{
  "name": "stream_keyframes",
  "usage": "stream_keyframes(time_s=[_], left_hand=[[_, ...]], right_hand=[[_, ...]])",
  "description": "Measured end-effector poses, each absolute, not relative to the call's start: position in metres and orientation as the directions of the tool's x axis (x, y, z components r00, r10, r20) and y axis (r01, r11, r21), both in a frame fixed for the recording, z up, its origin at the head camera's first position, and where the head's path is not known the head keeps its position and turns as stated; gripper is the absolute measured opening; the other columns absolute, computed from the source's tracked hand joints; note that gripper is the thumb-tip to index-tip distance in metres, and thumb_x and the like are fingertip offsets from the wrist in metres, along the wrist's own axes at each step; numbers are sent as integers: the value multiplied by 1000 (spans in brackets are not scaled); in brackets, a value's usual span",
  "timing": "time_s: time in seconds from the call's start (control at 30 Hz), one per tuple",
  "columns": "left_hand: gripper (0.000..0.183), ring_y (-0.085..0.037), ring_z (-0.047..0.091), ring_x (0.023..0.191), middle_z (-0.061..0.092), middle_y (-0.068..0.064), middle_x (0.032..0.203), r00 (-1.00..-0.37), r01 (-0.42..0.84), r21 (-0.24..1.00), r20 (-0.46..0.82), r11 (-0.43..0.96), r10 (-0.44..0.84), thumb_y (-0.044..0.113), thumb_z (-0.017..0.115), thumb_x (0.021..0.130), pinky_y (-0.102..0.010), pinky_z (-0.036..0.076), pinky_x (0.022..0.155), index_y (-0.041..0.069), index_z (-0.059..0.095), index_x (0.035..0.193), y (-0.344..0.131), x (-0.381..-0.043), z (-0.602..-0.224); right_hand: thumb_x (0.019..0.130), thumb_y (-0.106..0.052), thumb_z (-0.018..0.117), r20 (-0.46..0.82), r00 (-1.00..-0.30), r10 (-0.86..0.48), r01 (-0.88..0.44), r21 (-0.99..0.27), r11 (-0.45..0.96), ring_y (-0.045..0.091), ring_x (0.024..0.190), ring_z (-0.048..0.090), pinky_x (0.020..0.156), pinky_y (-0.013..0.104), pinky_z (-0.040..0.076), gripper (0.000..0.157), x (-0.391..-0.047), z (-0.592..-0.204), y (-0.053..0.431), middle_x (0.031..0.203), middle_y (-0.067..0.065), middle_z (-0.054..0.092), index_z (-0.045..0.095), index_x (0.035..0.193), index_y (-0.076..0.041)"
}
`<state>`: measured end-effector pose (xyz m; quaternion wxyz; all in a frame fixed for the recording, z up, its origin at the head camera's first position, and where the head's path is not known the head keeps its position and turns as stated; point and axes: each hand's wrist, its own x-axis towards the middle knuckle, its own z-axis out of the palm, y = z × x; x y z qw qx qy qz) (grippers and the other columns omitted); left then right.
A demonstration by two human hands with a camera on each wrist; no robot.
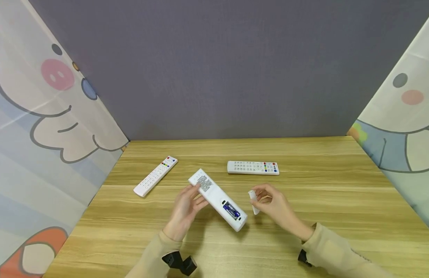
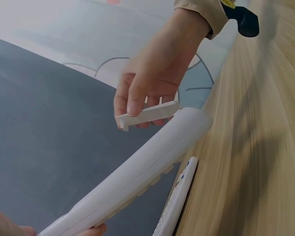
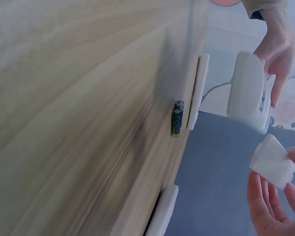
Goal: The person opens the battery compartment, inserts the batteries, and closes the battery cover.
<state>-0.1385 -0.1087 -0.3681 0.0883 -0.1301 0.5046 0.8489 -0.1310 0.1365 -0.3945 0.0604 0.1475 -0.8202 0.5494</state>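
My left hand (image 1: pixel 182 213) grips a white remote control (image 1: pixel 214 196) near its labelled end, above the table. The remote's back faces up, tilted, with blue batteries (image 1: pixel 232 211) in its uncovered battery compartment. To its right, my right hand (image 1: pixel 275 205) pinches a small white battery cover (image 1: pixel 254 201) between thumb and fingers. The cover (image 2: pixel 152 114) is held close to the compartment end of the remote (image 2: pixel 137 169) in the left wrist view. Whether they touch there is unclear. A dark battery (image 3: pixel 177 118) lies on the table in the right wrist view; the head view hides it.
Another white remote (image 1: pixel 155 176) lies slanted at the left of the wooden table (image 1: pixel 339 185), buttons up. A further one (image 1: pixel 253 167) lies crosswise toward the back. A grey panel (image 1: pixel 235 69) rises behind the table, with cartoon-printed curtains (image 1: pixel 23 154) at both sides.
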Motion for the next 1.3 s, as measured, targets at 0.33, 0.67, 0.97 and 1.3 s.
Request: stream_keyframes(time_s=[0.33,0.67,0.97,1.3], left_hand=[[37,-21,60,81,57,-8,98,-953,-277,829,-301,-486,31,10,46,91,-34,51,78,-6,36,123,-103,-140,-366],[34,-20,59,77,57,-6,93,-954,-278,826,-299,-491,38,12,48,91,-31,52,73,-6,36,118,-98,-142,-365],[33,-19,59,76,56,-7,93,-953,-275,823,-302,-497,27,11,48,90,-30,53,71,-5,36,117,-96,-143,-364],[35,-19,59,76,56,-7,94,-953,-276,821,-301,-500,32,11,46,91,-30,53,71,-6,34,119,-95,-142,-363]], right_hand=[[69,0,71,369,-909,-194,-411,-871,268,9,76,56,67,24,53,32,-124,-389,122,86,6,58,58,98,0],[70,-7,72,406,-887,-221,-455,-851,262,13,77,56,66,26,53,33,-122,-390,112,87,4,56,58,99,-2],[71,-9,72,410,-883,-228,-463,-840,284,11,77,54,65,24,53,32,-122,-391,108,86,3,56,59,99,-2],[70,-6,73,445,-862,-243,-503,-813,293,10,76,53,63,24,53,31,-121,-393,106,84,1,56,59,97,-1]])
